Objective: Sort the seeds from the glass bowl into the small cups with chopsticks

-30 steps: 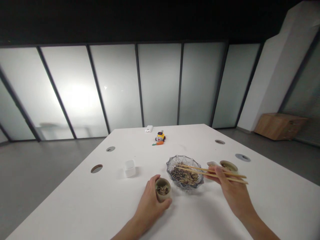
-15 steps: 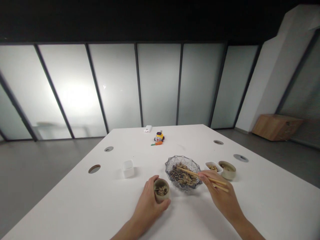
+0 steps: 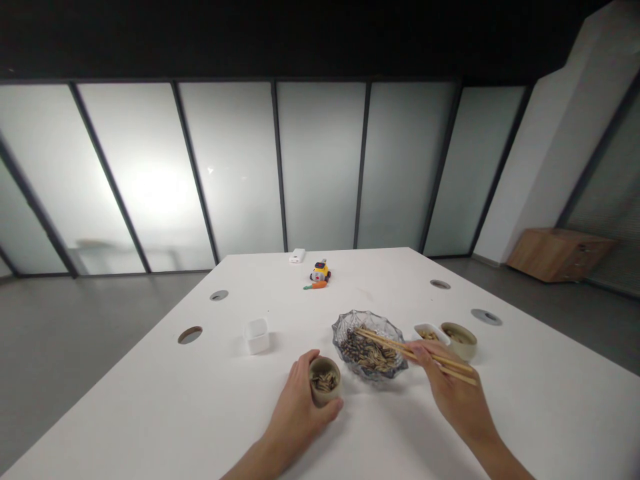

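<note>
My left hand is wrapped round a small beige cup standing on the white table. Inside the cup lie several sunflower seeds. A pair of wooden chopsticks is gripped in my right hand, and their tips reach into a clear, fluted glass bowl. That bowl holds a mix of dark beans and striped seeds that look like sunflower seeds. Whether the tips pinch anything is too small to tell.
Beyond my right hand stand a white dish with pale brown pieces and a beige bowl. White square containers sit at left. Farther back are a toy carrot, a yellow toy vehicle and a white box-shaped device.
My right hand has moved slightly right, and the chopsticks have shifted with it, their tips still in the glass bowl. My left hand keeps hold of the cup.
</note>
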{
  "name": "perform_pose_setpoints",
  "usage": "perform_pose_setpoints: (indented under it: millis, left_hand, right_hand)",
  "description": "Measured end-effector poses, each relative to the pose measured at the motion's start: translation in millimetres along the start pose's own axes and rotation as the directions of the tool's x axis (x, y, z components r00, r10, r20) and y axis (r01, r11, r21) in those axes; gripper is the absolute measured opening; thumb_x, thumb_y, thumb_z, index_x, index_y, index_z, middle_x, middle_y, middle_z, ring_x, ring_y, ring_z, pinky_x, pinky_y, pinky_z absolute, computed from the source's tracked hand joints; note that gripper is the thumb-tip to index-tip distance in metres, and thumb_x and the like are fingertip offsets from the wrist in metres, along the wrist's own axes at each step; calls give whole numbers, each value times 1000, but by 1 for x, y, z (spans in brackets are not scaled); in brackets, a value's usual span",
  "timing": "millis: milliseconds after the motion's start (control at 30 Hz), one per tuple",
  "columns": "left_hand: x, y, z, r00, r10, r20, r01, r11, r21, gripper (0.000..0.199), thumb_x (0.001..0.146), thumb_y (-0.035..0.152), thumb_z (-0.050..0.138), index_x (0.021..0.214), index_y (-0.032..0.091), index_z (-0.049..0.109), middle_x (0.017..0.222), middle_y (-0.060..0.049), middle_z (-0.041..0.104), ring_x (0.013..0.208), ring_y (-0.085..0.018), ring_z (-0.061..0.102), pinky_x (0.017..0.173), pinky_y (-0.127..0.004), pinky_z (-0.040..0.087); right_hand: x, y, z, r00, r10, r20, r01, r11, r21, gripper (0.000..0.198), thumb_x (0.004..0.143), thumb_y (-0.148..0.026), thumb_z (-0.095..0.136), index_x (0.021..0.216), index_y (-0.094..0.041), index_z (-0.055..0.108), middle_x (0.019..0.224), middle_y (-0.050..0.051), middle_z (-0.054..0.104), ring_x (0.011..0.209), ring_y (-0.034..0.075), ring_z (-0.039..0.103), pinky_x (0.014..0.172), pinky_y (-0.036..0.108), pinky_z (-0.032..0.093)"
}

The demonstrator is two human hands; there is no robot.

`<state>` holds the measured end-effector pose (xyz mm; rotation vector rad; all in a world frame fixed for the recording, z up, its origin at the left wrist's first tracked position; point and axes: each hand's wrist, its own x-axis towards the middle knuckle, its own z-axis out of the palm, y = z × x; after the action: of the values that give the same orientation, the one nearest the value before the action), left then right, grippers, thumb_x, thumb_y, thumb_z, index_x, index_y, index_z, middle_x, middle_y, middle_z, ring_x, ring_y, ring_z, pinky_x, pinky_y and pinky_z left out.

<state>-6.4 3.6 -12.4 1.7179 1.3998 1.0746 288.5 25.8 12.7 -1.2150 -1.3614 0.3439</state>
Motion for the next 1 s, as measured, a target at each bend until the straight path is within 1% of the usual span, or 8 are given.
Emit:
perform_pose_setpoints:
  millis: [67,167,367,533,633,767,867,1000]
  left_hand:
    - [0,-1,0,1000,2,-2,-2,1000,-3,80,70,27,77,145,18,52,145,-18,63,138,-36,58,123,-51,40]
    - [1,-2,0,1000,-5,6,5,1000,2,81,69,27,77,145,18,52,146,-18,63,138,-36,57,124,-52,40]
    - [1,1,0,1000,-11,27,11,1000,18,81,70,27,76,146,16,50,146,-18,61,139,-35,57,124,-50,40]
    - [1,3,-1,1000,-11,25,10,1000,16,81,69,26,76,145,17,50,144,-18,63,137,-35,58,123,-50,41]
    - [0,2,-1,1000,-7,21,7,1000,21,80,70,27,76,146,18,50,145,-17,63,138,-35,57,124,-51,40]
    - [-1,3,-1,1000,-6,16,5,1000,30,79,71,29,75,145,17,51,145,-18,63,139,-35,57,124,-50,40]
    - [-1,4,0,1000,-6,14,5,999,35,79,71,30,75,145,18,51,145,-18,63,139,-36,57,124,-51,40]
    - [-1,4,-1,1000,-4,17,4,1000,20,78,72,30,76,145,18,52,145,-18,63,139,-36,57,124,-53,40]
  right_hand:
    - [3,1,1,984,175,-35,-167,972,166,48,84,-72,76,87,-25,85,96,9,85,88,30,82,88,48,70]
    - [8,-2,3,933,359,-26,-308,833,461,47,75,-70,87,80,-24,82,94,8,84,88,28,82,88,48,71]
    - [6,-17,1,876,439,200,-464,651,600,42,66,-60,97,79,-24,80,85,3,80,83,23,79,77,40,72]
    - [-4,-23,1,896,357,264,-444,724,528,42,80,-63,87,80,-22,80,87,5,79,78,21,77,68,33,69]
    - [1,-19,-4,934,339,110,-348,804,483,53,74,-75,84,78,-22,80,93,8,82,82,26,80,78,43,70]
    - [8,-11,-12,972,223,-73,-216,973,86,54,81,-77,73,88,-24,84,98,10,84,94,31,80,91,47,67]
    - [8,-8,-13,993,82,-90,-89,993,-81,48,88,-71,67,88,-26,84,98,8,85,101,31,79,94,44,66]
    - [3,-5,-9,997,16,-80,-25,994,-111,44,93,-68,65,91,-28,84,96,7,85,94,30,81,87,43,67]
